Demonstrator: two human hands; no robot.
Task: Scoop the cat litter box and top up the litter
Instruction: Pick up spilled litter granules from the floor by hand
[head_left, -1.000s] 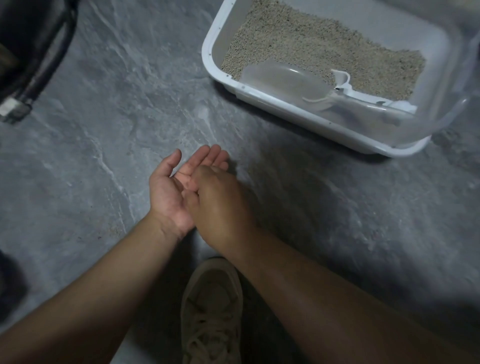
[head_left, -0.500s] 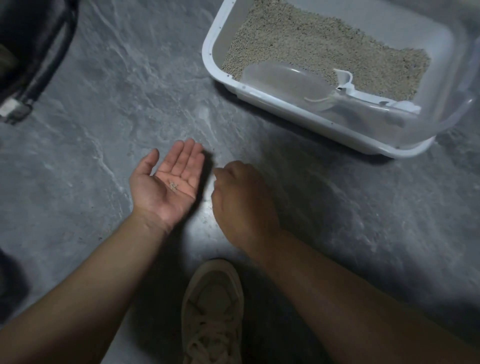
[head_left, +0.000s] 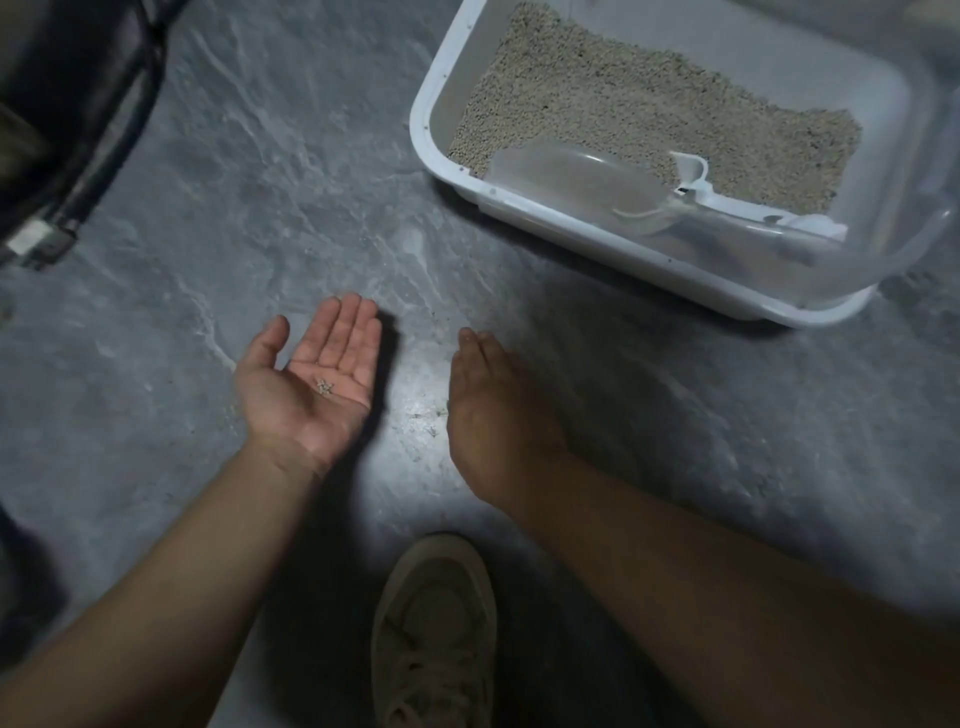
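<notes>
Litter box (head_left: 441, 93): on the floor (head_left: 260, 208) ahead and right of you, litter covering only part of its base, clear scoop (head_left: 571, 174) lying inside. Your left hand (head_left: 311, 384), spread palm-up, carries stray grains (head_left: 324, 386); your right hand (head_left: 498, 405) hangs relaxed, holding nothing visible. Judged: spill cleanup under way, top-up outstanding.

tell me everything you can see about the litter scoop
The scoop looks like clear, frosted plastic with a rounded bowl and a white handle running to the right. It lies on its side along the near wall of the white litter box, bowl toward the left, resting against the beige litter. The bowl looks empty. Neither hand touches it.
</notes>
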